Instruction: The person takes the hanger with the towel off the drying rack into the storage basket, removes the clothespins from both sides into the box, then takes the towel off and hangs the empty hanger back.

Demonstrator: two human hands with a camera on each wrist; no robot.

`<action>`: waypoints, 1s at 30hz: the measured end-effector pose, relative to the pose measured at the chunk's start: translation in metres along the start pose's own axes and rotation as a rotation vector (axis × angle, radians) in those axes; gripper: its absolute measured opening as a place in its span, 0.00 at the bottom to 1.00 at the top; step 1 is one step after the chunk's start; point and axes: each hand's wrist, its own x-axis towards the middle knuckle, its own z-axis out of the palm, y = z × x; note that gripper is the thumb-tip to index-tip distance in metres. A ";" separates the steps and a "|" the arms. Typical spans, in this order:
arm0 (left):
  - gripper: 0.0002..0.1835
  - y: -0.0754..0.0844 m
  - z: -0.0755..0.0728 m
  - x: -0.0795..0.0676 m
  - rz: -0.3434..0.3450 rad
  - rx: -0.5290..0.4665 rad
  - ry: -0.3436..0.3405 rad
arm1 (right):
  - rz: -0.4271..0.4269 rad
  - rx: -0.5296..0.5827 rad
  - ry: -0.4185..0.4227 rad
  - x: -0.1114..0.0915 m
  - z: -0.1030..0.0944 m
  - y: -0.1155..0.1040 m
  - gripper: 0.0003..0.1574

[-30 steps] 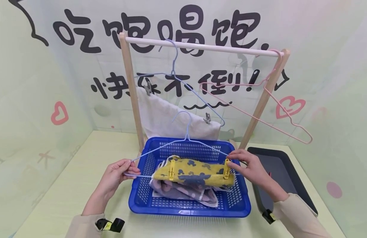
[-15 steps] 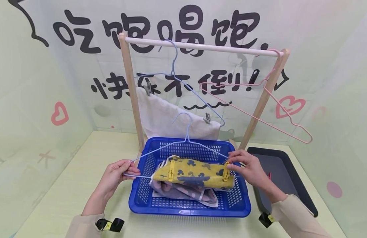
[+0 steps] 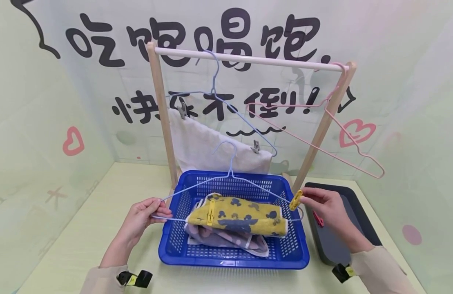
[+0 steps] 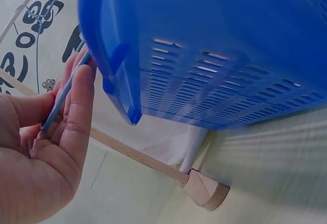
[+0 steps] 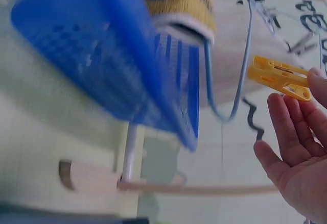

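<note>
In the head view we count three hangers: a pink hanger (image 3: 328, 99) and an upper blue hanger (image 3: 213, 90) on the rack (image 3: 270, 61), plus a lower blue hanger (image 3: 231, 173) over the basket. Of five clips, two grey clips (image 3: 255, 147) grip a white cloth (image 3: 219, 145), one red clip (image 3: 318, 219) lies in the dark tray (image 3: 334, 247) at right, and two are yellow: the fastened clip (image 3: 210, 212) on the left part of the yellow cloth (image 3: 239, 214), and the held clip (image 3: 295, 200) in our right hand (image 3: 327, 208). We read 吃饱喝饱. and 快乐不倒! on the far wall (image 3: 230, 79). The blue basket (image 3: 233, 262) contains a grey-and-pink cloth (image 3: 228, 237) beneath the yellow one, which drapes over the hanger's lower bar.

In the left wrist view, our left hand (image 4: 56, 142) pinches the lower hanger's left end, just beside the basket.

In the right wrist view, our right thumb and fingers pinch the held clip near the hanger's right end; whether they touch, we cannot tell.
</note>
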 end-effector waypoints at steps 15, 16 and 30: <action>0.14 0.001 0.000 0.000 0.004 -0.006 0.001 | 0.300 -0.340 0.018 -0.026 -0.046 0.058 0.23; 0.14 0.001 0.000 0.000 0.002 -0.005 0.003 | 0.308 -0.374 0.005 -0.028 -0.046 0.062 0.22; 0.14 0.001 0.000 0.001 -0.003 -0.003 0.004 | 0.364 -0.596 -0.146 -0.037 -0.029 0.095 0.15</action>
